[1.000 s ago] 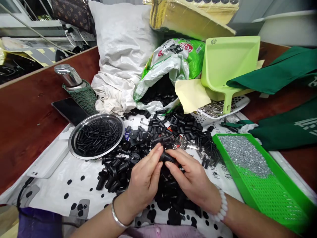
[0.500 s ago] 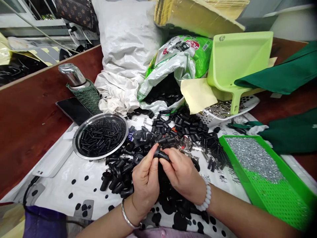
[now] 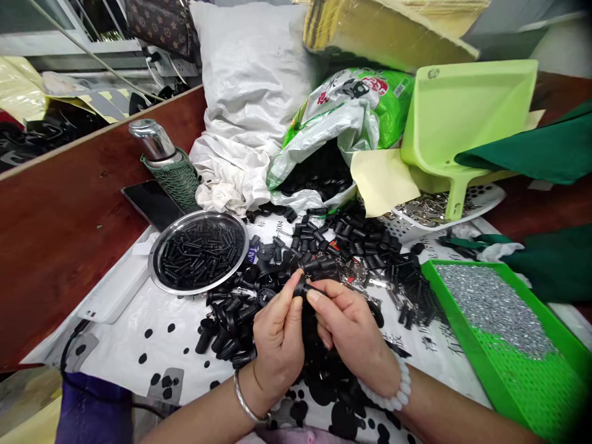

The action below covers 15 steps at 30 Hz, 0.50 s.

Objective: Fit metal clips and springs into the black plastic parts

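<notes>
My left hand (image 3: 279, 338) pinches the wide, flanged end of a small black plastic part (image 3: 301, 287) between thumb and fingers. On the narrow stem of the same part, my right hand (image 3: 352, 328) is closed, its fingertips hiding most of the stem. The part lies nearly level between both hands. Under and around them spreads a heap of similar black plastic parts (image 3: 229, 320), with black cylindrical sleeves (image 3: 354, 231) behind. A round metal dish (image 3: 153, 266) full of black ribbed or spring-like pieces (image 3: 200, 251) stands to the left.
At right lies a green tray (image 3: 490, 385) with small silvery pieces (image 3: 497, 308). Behind it, a light-green dustpan (image 3: 472, 111) rests on a white basket (image 3: 485, 200) of metal parts. An open bag (image 3: 370, 123), a netted flask (image 3: 173, 179) and a phone (image 3: 152, 203) stand farther back.
The whole view has shifted slightly to the right in the picture. My right fingers have shifted their grip on the stem, now covering more of it; my left hand keeps its pinch.
</notes>
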{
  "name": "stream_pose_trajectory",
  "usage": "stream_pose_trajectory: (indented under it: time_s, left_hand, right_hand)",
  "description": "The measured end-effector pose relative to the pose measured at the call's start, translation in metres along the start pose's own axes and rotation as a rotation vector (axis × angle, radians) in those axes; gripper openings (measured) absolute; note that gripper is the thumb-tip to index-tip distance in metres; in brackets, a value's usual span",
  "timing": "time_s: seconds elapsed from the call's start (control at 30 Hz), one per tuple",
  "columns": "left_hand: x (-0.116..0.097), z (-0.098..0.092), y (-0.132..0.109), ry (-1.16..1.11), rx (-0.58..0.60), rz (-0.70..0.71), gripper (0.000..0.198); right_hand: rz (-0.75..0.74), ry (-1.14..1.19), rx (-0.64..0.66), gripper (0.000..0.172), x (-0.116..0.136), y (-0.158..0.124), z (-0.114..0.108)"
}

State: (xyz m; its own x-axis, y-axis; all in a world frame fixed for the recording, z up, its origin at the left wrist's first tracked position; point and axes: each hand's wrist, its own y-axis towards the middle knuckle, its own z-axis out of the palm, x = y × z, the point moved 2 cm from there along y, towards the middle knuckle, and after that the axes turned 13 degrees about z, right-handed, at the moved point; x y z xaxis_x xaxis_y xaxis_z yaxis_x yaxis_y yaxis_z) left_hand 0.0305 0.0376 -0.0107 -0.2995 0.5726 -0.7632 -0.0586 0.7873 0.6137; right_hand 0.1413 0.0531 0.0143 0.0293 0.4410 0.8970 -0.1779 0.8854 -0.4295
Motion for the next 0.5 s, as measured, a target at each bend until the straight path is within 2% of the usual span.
stream_pose_trajectory:
  time_s: [0.2,0.33,0.43,0.47,0.5]
  left_hand:
    - [0.003,0.002,0.001,0.026,0.014,0.016,0.038]
    - [0.003,-0.003,0.008,0.027,0.047,-0.024,0.035]
    - [0.001,-0.016,0.013,0.030,0.059,-0.095,0.034]
    - [0.001,-0.023,0.015,0.061,0.071,-0.104,0.035]
    - [0.001,-0.031,0.016,0.128,0.090,-0.093,0.035]
  right_hand:
    - [0.014,0.049,0.032,0.028,-0.003,0.001,0.002]
    - [-0.003,-0.030,0.082,0.029,0.005,-0.003,-0.002]
    - [-0.047,-0.166,0.054,0.030,0.020,-0.009,-0.024]
    - [-0.062,-0.210,0.006,0.031,0.026,-0.011,-0.036]
    - [-0.117,-0.364,-0.083,0.032,0.032,-0.013,-0.050]
